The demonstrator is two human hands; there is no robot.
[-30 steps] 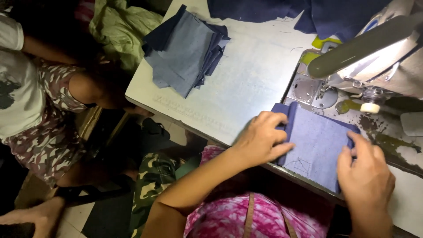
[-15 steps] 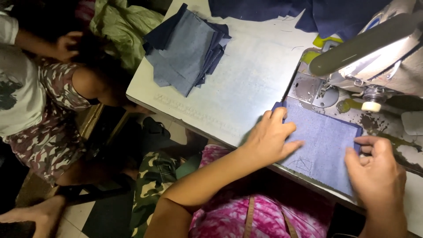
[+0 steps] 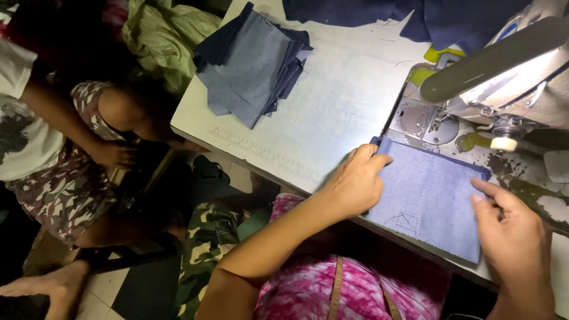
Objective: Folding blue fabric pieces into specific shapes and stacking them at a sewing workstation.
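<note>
both of your hands are pressing flat on the blue denim piece (image 3: 430, 198), which is lying on the surface (image 3: 332, 112) beside the sewing machine (image 3: 504, 83). your left hand (image 3: 355, 181) is covering its left edge, fingers together; your right hand (image 3: 515, 243) is resting open-palmed on its right corner. a stack of denim pieces (image 3: 255, 65) is sitting well apart, and another person's arm (image 3: 71, 124) is reaching down on the left.

Open counter (image 3: 332, 112) left of the sewing machine (image 3: 504, 77); beyond that stretch, blocked by stacked denim pieces (image 3: 252, 65) and dark cloth (image 3: 415, 15).
</note>
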